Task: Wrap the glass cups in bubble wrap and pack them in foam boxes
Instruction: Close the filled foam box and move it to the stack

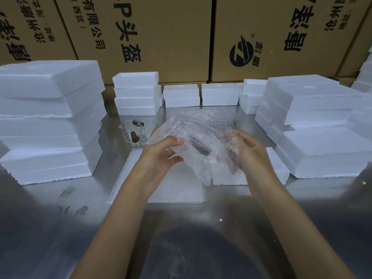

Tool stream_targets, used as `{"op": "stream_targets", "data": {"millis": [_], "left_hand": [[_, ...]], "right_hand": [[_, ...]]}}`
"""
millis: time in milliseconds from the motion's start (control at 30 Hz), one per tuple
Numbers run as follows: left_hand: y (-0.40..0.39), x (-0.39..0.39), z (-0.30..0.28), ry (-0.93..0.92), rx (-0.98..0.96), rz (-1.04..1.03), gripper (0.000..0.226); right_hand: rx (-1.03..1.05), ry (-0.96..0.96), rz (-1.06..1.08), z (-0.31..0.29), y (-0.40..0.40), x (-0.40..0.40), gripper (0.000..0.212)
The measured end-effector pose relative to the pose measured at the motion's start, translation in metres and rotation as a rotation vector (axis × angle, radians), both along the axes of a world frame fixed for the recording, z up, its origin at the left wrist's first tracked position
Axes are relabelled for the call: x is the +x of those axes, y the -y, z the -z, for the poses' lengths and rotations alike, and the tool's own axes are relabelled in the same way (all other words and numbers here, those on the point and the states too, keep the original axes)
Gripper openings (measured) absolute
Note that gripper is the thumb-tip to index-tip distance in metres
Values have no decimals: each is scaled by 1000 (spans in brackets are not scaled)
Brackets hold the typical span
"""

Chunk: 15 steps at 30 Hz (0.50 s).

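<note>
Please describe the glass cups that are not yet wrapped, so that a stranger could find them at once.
Start at the tall stack of foam boxes on the left of the metal table. Just to its right, before a smaller foam stack, stand the clear glass cups. Unlike the white foam around them, they are transparent, with dark brown pieces inside.

Bubble wrap (198, 135) held up by left hand (161, 156) and right hand (248, 150), unwrapped glass cups (137, 130) stood behind, foam boxes (48, 121) stacked around
</note>
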<state>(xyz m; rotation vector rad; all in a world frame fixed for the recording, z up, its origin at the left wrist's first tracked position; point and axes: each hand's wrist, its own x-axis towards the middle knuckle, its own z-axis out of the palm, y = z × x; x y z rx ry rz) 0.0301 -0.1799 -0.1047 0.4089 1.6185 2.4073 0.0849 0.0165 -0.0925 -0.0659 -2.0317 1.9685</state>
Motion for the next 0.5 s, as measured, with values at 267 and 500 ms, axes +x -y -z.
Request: {"op": "stream_targets", "data": {"millis": [267, 500], "left_hand": [[-8, 3, -4, 36, 116, -62, 37], [-8, 4, -4, 0, 9, -69, 76]], "right_hand": [[-379, -36, 198, -12, -20, -5, 23], [-205, 145, -328, 4, -5, -3, 45]]}}
